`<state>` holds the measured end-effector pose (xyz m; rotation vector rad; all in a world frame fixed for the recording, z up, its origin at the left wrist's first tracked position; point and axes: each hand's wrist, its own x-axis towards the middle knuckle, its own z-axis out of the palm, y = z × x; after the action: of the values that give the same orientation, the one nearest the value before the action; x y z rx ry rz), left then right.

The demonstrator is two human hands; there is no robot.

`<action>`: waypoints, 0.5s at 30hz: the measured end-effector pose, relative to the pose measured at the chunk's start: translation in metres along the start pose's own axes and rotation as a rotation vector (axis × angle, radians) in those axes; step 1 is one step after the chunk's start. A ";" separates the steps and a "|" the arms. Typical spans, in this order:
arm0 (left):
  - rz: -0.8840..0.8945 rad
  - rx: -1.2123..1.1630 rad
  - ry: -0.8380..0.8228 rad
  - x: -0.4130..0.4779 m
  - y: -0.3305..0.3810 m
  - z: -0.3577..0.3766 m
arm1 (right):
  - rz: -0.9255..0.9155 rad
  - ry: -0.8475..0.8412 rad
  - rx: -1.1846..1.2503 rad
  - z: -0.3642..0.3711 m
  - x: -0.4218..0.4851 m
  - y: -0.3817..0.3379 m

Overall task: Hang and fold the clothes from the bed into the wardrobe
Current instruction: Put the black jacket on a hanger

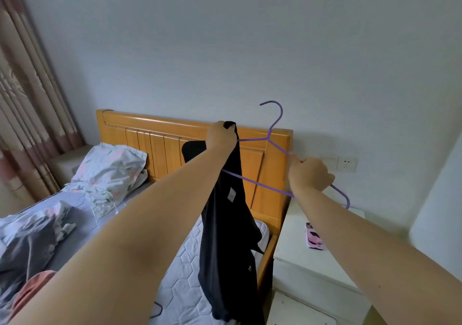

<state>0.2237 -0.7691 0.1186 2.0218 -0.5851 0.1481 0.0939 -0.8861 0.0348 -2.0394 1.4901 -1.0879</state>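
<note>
One bed point(190, 262): wide, its bare top soft and white, stitched in six-sided shapes. A gray and flowery quilt point(30, 237) lies bunched on its left part.
Wall point(225, 37): plain, smooth and pale.
Curtain point(30, 87): long cloth with tan and pink stripes, hanging in folds at the far left.
Headboard point(150, 134): shiny yellow wood with upright grooves, standing against the wall.
Nightstand point(295, 257): a white boxy table just beside the bed on the right.
Black top point(225, 237): soft, thin, dark cloth, held up in the air over the bed's right edge, in front of the headboard. It hangs long and narrow, straight up and down. Its top is bunched in the left hand point(221, 136), and a small pale tag point(231, 195) shows on it.
Pillow point(112, 164): puffy, with a flower print, leaning on the headboard.
Hanger point(275, 122): thin purple wire, shaped like a triangle with a hook. The hook points up and curls to the left. Its long bar is tilted, lower on the right, and its left end goes behind the black top.
Left hand: fingers squeezed tight round the top of the black top.
Right hand point(310, 173): fingers curled round the hanger's right arm.
Phone point(313, 237): flat, in a pink and black case, lying on the nightstand.
Socket point(347, 164): a small white square on the wall, near the right hand.
</note>
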 end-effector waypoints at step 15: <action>0.223 -0.034 -0.192 -0.026 -0.027 -0.022 | 0.387 -0.383 0.692 0.009 -0.013 -0.035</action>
<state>0.2162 -0.7307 0.0988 1.9469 -0.9294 0.0766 0.1205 -0.8626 0.0489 -1.3149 1.0497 -0.8325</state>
